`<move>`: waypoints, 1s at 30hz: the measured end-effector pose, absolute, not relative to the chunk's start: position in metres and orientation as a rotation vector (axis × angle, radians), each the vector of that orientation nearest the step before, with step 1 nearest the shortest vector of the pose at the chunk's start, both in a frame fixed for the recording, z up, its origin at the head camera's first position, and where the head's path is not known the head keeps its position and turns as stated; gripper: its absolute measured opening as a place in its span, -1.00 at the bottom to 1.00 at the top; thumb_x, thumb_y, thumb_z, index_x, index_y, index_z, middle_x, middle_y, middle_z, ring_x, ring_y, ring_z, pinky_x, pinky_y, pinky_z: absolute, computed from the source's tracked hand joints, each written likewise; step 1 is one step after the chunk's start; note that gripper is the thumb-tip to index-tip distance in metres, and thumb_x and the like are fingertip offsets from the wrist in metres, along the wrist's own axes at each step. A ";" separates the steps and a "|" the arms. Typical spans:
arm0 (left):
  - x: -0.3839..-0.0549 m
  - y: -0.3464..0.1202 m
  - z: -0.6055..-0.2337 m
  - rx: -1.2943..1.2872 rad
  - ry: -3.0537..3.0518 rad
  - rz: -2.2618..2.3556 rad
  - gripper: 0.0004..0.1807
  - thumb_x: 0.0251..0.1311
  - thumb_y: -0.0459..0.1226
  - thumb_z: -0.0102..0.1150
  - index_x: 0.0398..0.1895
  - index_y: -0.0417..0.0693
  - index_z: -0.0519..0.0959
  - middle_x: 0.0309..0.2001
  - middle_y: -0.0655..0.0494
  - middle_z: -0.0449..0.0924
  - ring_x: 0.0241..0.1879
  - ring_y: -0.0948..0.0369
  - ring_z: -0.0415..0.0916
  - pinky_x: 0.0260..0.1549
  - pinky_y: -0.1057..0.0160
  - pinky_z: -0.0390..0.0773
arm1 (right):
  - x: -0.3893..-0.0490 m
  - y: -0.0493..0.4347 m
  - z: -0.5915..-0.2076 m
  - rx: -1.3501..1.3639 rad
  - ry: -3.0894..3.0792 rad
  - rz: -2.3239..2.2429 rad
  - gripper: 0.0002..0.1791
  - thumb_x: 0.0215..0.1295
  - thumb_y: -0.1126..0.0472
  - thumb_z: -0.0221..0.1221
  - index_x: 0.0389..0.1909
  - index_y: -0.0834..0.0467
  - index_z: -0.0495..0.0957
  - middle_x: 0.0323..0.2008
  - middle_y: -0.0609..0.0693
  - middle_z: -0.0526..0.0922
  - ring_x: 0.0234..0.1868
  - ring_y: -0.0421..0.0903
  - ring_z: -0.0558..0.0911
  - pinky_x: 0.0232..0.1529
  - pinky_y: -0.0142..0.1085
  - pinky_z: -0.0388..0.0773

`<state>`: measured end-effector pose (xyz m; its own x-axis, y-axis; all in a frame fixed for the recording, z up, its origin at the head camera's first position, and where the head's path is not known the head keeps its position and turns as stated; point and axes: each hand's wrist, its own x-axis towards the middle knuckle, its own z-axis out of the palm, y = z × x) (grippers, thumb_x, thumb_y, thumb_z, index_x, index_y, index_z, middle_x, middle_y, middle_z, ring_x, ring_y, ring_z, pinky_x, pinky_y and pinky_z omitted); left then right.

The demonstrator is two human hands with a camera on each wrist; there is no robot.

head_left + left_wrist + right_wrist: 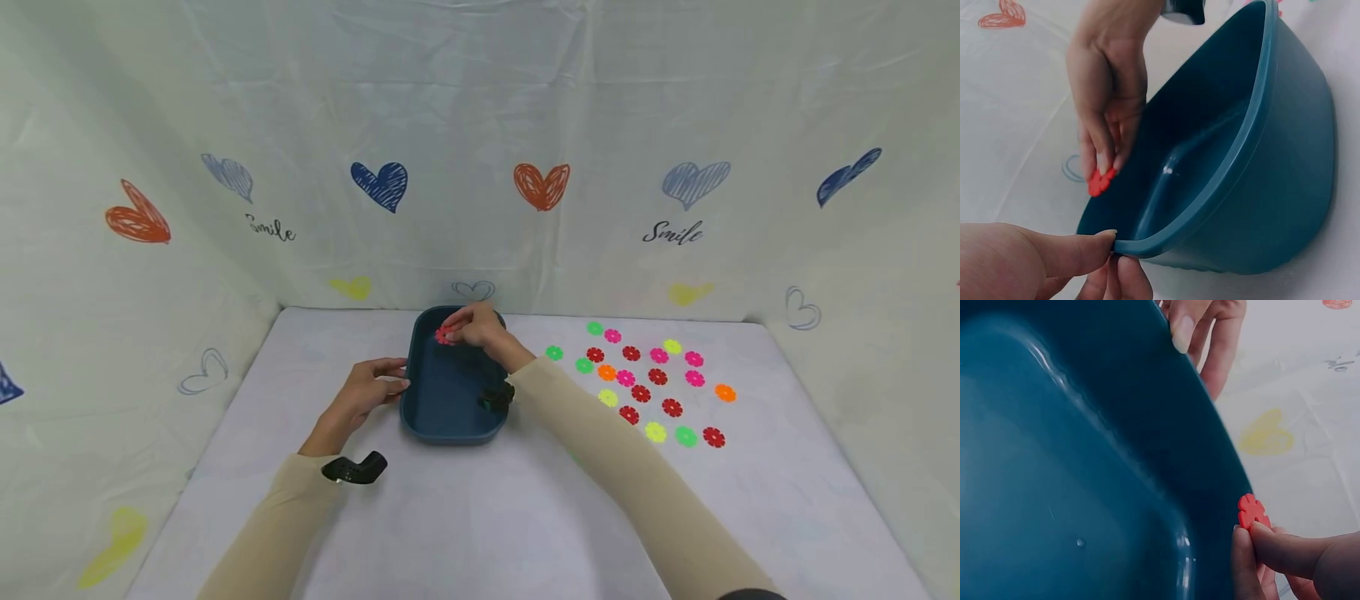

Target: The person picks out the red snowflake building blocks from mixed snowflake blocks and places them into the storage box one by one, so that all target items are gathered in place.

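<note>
In the head view, the right hand [482,328] is covering the far right corner of the blue tub [442,400], and a blurred dark wrist device [497,397] is hiding part of its side wall. The right sleeve [615,467] is concealing most of a green piece [574,457], so its shape is not showing. The bottom edge is cutting off a dark rounded thing [752,594], which is showing too little to identify. In the right wrist view, fingertips [1262,532] are covering part of the red flower-shaped disc [1250,510], the top edge is cropping the left hand [1222,340], and some lettering [1340,364] is looking too blurred to read.
</note>
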<state>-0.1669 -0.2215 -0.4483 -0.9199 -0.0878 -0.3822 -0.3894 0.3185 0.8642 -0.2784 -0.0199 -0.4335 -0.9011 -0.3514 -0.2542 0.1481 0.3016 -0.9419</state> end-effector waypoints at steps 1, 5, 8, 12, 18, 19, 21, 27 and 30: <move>-0.167 -0.221 -0.448 -0.431 2.322 1.637 -0.45 0.45 -0.48 0.19 0.48 -0.32 0.42 0.28 -0.32 0.49 -0.07 0.10 0.59 -0.04 0.25 0.70 | -0.279 -0.021 -0.435 -0.178 2.157 -1.634 -0.74 0.34 0.58 0.28 0.03 0.45 0.70 -0.13 0.29 0.77 -0.31 -0.12 0.74 0.09 -0.10 0.71; -0.166 -0.222 -0.447 -0.429 2.325 1.633 -0.45 0.45 -0.48 0.19 0.48 -0.32 0.42 0.28 -0.33 0.50 -0.04 0.09 0.60 0.00 0.23 0.71 | -0.282 -0.027 -0.441 -0.160 2.145 -1.653 -0.73 0.32 0.60 0.27 0.01 0.46 0.71 -0.19 0.28 0.78 -0.40 -0.20 0.70 0.09 -0.07 0.71; -0.166 -0.222 -0.447 -0.427 2.323 1.633 -0.45 0.46 -0.47 0.19 0.49 -0.32 0.42 0.29 -0.33 0.49 -0.03 0.08 0.60 0.02 0.21 0.70 | -0.283 -0.030 -0.444 -0.152 2.162 -1.635 -0.73 0.31 0.60 0.29 0.01 0.44 0.72 -0.14 0.30 0.78 -0.39 -0.18 0.72 0.07 -0.09 0.72; -0.166 -0.222 -0.447 -0.429 2.316 1.641 -0.45 0.47 -0.47 0.19 0.49 -0.31 0.42 0.30 -0.33 0.49 -0.01 0.07 0.60 0.04 0.21 0.70 | -0.283 -0.033 -0.447 -0.121 2.213 -1.586 -0.74 0.29 0.56 0.33 -0.02 0.36 0.76 -0.18 0.23 0.79 -0.34 -0.13 0.75 0.00 -0.16 0.74; -0.166 -0.220 -0.448 -0.436 2.327 1.632 -0.46 0.47 -0.47 0.18 0.49 -0.30 0.43 0.30 -0.32 0.49 0.02 0.04 0.60 0.07 0.17 0.69 | -0.284 -0.039 -0.451 -0.064 2.210 -1.606 -0.73 0.24 0.61 0.32 -0.06 0.38 0.76 -0.42 0.03 0.70 -0.42 -0.17 0.69 -0.09 -0.23 0.75; -0.166 -0.220 -0.449 -0.434 2.330 1.631 -0.46 0.47 -0.47 0.18 0.48 -0.30 0.43 0.29 -0.32 0.49 0.01 0.04 0.60 0.07 0.17 0.69 | -0.284 -0.040 -0.452 -0.058 2.211 -1.608 -0.73 0.24 0.61 0.32 -0.07 0.38 0.76 -0.44 0.02 0.68 -0.43 -0.18 0.68 -0.11 -0.24 0.75; -0.166 -0.220 -0.449 -0.434 2.332 1.634 -0.46 0.47 -0.48 0.18 0.48 -0.30 0.44 0.28 -0.32 0.50 0.01 0.05 0.60 0.06 0.18 0.70 | -0.284 -0.041 -0.454 -0.045 2.216 -1.606 -0.73 0.23 0.62 0.32 -0.07 0.38 0.76 -0.43 0.03 0.69 -0.44 -0.19 0.67 -0.15 -0.28 0.74; -0.167 -0.221 -0.449 -0.422 2.331 1.649 -0.47 0.46 -0.48 0.18 0.47 -0.30 0.45 0.27 -0.31 0.51 -0.03 0.09 0.60 0.00 0.22 0.70 | -0.284 -0.046 -0.461 0.017 2.218 -1.623 -0.71 0.22 0.66 0.29 -0.08 0.39 0.76 -0.17 0.26 0.76 -0.39 -0.12 0.73 -0.18 -0.30 0.75; -0.167 -0.221 -0.449 -0.421 2.330 1.650 -0.47 0.46 -0.48 0.18 0.47 -0.30 0.45 0.26 -0.31 0.51 -0.05 0.11 0.60 -0.01 0.23 0.70 | -0.284 -0.048 -0.464 0.049 2.213 -1.641 -0.70 0.21 0.69 0.28 -0.08 0.40 0.75 -0.08 0.33 0.73 -0.38 -0.08 0.75 -0.17 -0.28 0.76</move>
<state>-0.1668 -0.2215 -0.4492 -0.9257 -0.0875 -0.3680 -0.3762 0.3150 0.8714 -0.2837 -0.0477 -0.4643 -0.9258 -0.1965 -0.3230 0.2520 0.3164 -0.9146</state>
